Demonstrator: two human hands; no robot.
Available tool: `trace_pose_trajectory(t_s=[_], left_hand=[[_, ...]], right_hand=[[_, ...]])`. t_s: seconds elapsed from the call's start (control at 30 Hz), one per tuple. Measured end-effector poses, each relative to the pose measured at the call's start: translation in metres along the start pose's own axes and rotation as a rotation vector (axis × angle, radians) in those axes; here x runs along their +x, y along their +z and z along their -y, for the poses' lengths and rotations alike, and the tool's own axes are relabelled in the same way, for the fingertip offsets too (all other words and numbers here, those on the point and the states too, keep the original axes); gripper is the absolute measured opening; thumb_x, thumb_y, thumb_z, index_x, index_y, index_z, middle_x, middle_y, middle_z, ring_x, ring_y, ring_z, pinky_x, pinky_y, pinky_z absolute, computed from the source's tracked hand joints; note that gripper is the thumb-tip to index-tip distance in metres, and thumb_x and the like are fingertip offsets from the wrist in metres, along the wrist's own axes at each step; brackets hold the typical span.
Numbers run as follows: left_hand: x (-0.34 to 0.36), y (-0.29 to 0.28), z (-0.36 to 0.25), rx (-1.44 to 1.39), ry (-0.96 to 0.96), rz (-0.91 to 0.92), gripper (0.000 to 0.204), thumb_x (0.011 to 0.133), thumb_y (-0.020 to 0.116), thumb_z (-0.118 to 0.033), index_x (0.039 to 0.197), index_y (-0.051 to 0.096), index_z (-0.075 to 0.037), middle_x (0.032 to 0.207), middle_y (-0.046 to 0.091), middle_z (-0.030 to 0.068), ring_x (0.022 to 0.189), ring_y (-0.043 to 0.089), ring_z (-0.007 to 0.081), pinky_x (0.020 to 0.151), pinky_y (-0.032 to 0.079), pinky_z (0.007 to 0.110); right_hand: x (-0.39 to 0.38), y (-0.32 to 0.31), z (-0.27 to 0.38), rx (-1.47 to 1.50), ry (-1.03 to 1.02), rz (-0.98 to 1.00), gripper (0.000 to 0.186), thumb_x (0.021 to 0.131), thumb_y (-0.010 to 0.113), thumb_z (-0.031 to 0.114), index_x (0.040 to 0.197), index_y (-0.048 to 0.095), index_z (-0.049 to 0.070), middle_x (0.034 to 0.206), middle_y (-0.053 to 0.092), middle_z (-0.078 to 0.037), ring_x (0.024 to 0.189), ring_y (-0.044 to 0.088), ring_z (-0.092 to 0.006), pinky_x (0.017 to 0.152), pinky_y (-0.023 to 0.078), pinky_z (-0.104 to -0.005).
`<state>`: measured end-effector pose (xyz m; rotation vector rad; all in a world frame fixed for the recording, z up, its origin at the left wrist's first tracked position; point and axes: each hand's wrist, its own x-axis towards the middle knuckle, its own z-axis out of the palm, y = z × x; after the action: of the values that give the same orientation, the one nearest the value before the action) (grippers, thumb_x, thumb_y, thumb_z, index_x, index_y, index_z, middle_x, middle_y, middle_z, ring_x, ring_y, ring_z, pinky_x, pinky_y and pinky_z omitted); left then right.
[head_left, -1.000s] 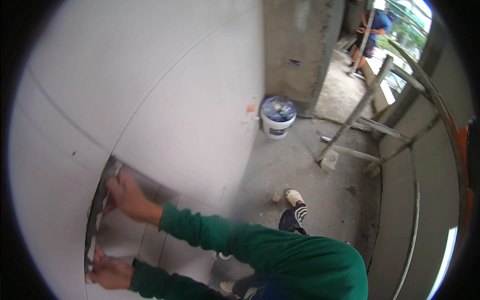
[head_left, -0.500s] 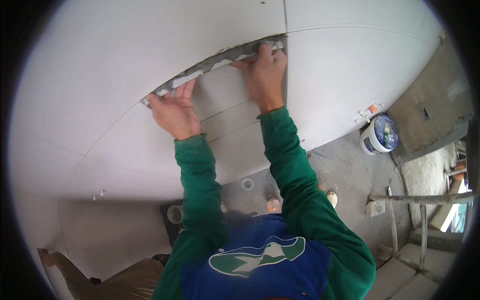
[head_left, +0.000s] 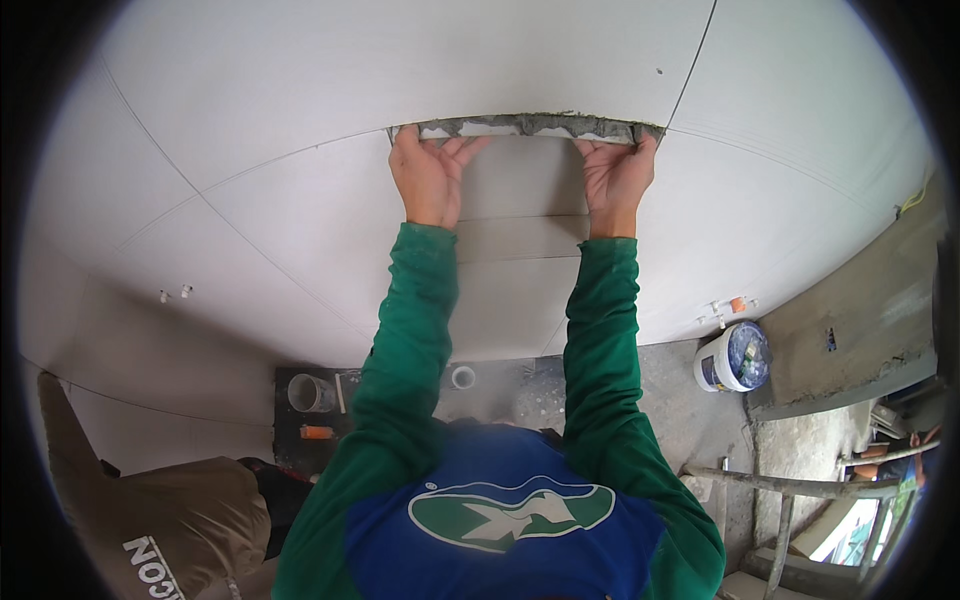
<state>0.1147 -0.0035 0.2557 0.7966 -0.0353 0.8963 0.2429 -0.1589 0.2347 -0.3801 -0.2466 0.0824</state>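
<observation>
A narrow white tile strip (head_left: 493,131), with grey mortar (head_left: 600,127) along its upper side, lies level across the top of a recess in the white tiled wall (head_left: 530,60). At its left end my left hand (head_left: 428,180) grips it, thumb at the front corner and fingers reaching beneath. My right hand (head_left: 615,182) holds the right end in much the same way. Both palms are turned up, and part of the fingertips is hidden behind the strip. Below it, inside the recess, pale tile (head_left: 525,185) shows between my hands.
A white bucket (head_left: 722,360) stands by the wall at right, near a rough cement wall (head_left: 850,345). Metal bars (head_left: 790,487) cross the lower right. Another person in a brown shirt (head_left: 185,510) is at lower left. A pipe opening (head_left: 463,377) rises from the floor.
My view has turned, so the strip now appears level instead of slanted. My right hand has shifted its grip to underneath the strip's end. More of the other person shows at left.
</observation>
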Motion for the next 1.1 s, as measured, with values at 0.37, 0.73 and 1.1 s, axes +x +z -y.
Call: trace_pose_trajectory(t_s=[0.37, 0.73, 1.1], left_hand=[[0.001, -0.001, 0.007, 0.016, 0.053, -0.117, 0.037, 0.099, 0.040, -0.024, 0.107, 0.049, 0.011, 0.105, 0.060, 0.0175, 0.084, 0.066, 0.0341, 0.075, 0.061, 0.050], [0.004, 0.005, 0.013, 0.019, 0.052, -0.112, 0.041, 0.097, 0.041, -0.024, 0.111, 0.049, 0.015, 0.105, 0.059, 0.0201, 0.085, 0.065, 0.0372, 0.078, 0.060, 0.054], [0.000, -0.005, 0.010, 0.082, 0.069, -0.105, 0.037, 0.103, 0.041, -0.025, 0.108, 0.051, 0.010, 0.092, 0.057, 0.0100, 0.083, 0.065, 0.0353, 0.083, 0.059, 0.054]], right_hand=[[0.015, -0.020, -0.013, -0.240, -0.167, -0.046, 0.029, 0.098, 0.033, 0.012, 0.111, 0.045, -0.011, 0.102, 0.061, -0.024, 0.076, 0.069, -0.0389, 0.065, 0.064, -0.0527], [0.038, -0.050, -0.015, -0.701, -0.490, 0.069, 0.027, 0.095, 0.046, 0.010, 0.105, 0.046, -0.015, 0.095, 0.056, -0.020, 0.072, 0.060, -0.0292, 0.062, 0.061, -0.0439], [0.008, -0.009, -0.016, -0.288, -0.235, -0.131, 0.023, 0.095, 0.047, 0.010, 0.104, 0.043, -0.011, 0.093, 0.054, -0.017, 0.067, 0.058, -0.0241, 0.062, 0.062, -0.0446]])
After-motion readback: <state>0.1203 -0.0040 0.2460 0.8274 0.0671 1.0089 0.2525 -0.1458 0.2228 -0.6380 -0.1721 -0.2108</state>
